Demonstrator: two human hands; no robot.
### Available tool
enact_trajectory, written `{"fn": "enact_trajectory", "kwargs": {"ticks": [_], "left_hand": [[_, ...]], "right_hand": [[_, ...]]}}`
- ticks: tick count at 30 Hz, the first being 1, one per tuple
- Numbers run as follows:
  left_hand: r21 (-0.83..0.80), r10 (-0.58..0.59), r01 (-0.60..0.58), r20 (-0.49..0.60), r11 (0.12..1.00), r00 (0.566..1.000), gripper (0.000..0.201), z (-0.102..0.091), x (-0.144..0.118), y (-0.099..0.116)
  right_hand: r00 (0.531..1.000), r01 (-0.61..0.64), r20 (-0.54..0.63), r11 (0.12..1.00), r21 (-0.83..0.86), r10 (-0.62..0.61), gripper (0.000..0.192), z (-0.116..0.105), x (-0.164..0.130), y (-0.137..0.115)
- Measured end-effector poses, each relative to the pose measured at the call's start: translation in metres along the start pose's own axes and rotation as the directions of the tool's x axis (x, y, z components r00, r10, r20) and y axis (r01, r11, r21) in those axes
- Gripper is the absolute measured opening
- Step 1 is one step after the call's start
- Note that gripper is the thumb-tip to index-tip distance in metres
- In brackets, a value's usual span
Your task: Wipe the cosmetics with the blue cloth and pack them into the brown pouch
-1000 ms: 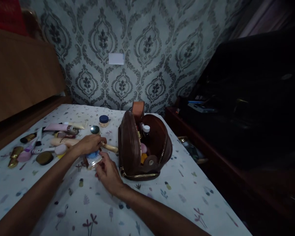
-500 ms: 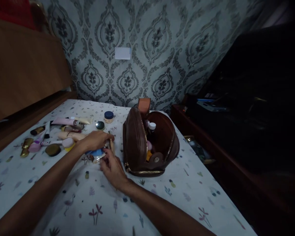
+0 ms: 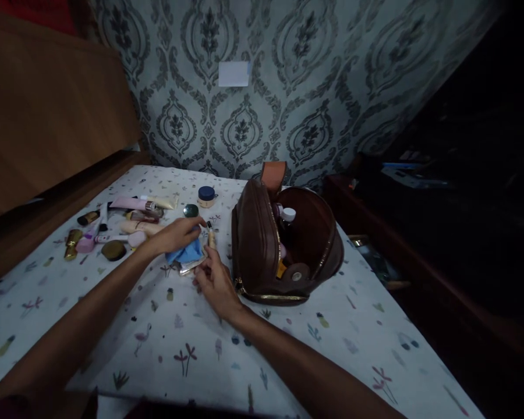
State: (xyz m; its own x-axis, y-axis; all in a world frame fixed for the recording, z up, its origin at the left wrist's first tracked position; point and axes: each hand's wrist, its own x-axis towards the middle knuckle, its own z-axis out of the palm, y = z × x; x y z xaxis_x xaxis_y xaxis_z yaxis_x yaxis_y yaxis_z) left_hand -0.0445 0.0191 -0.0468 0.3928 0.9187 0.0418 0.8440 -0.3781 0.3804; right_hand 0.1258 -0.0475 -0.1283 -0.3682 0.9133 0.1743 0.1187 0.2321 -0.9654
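My left hand [image 3: 179,234] is closed at the upper edge of a crumpled blue cloth-like thing [image 3: 187,252], index finger reaching past it. My right hand [image 3: 217,284] has its fingers curled against the near right edge of a flat, shiny clear packet [image 3: 190,267], partly under the blue thing. A slim beige tube with a black tip [image 3: 211,235] lies just beyond my right fingertips. To the right stands a brown cosmetic bag [image 3: 257,238], unzipped and gaping, with a white-capped bottle [image 3: 289,215] and other items inside.
Several cosmetics lie at the left: a pink tube [image 3: 131,203], a cream tube [image 3: 162,202], a gold lipstick case [image 3: 72,244] and a round dark compact [image 3: 114,251]. Farther back are a blue-lidded jar [image 3: 206,196] and a green-lidded pot [image 3: 191,210]. The bed's right edge drops away.
The view has shifted, moving the scene rightward. More of the blue thing and the clear packet shows between my hands, and the beige tube's black tip is now exposed.
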Motion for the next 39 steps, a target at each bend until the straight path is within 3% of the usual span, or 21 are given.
{"fn": "enact_trajectory", "kwargs": {"ticks": [6,15,21,25,31,35,39], "left_hand": [[0.153,-0.002,0.013,-0.070,0.988,0.998,0.040,0.034,-0.029,0.015],[0.140,-0.075,0.108,-0.223,0.984,0.972,0.036,0.042,-0.027,0.011],[0.203,-0.077,0.120,-0.205,0.972,0.976,0.030,0.032,-0.017,0.009],[0.302,-0.109,0.153,-0.157,0.941,0.981,0.041,0.013,0.006,0.011],[0.365,-0.153,0.175,-0.090,0.914,0.984,0.035,0.006,0.020,0.016],[0.345,-0.158,0.195,-0.134,0.918,0.978,0.040,0.008,0.000,0.009],[0.199,-0.107,0.133,-0.134,0.971,0.985,0.038,0.012,-0.028,-0.001]], "right_hand": [[0.998,-0.055,0.020,0.994,0.097,0.053,0.058,0.001,0.004,0.000],[0.999,-0.033,0.013,0.997,0.063,0.033,0.057,0.001,0.001,0.001],[0.998,-0.014,-0.055,0.999,0.043,0.016,0.050,0.000,0.003,0.000],[0.973,0.101,-0.194,0.987,-0.127,-0.124,0.033,-0.003,0.002,-0.006],[0.944,0.197,-0.219,0.953,-0.231,-0.248,0.029,-0.005,-0.002,-0.013],[0.965,0.164,-0.143,0.929,-0.332,-0.222,0.033,-0.006,-0.006,-0.018],[0.993,0.111,0.018,0.828,-0.549,-0.121,0.043,-0.002,-0.011,-0.028]]}}
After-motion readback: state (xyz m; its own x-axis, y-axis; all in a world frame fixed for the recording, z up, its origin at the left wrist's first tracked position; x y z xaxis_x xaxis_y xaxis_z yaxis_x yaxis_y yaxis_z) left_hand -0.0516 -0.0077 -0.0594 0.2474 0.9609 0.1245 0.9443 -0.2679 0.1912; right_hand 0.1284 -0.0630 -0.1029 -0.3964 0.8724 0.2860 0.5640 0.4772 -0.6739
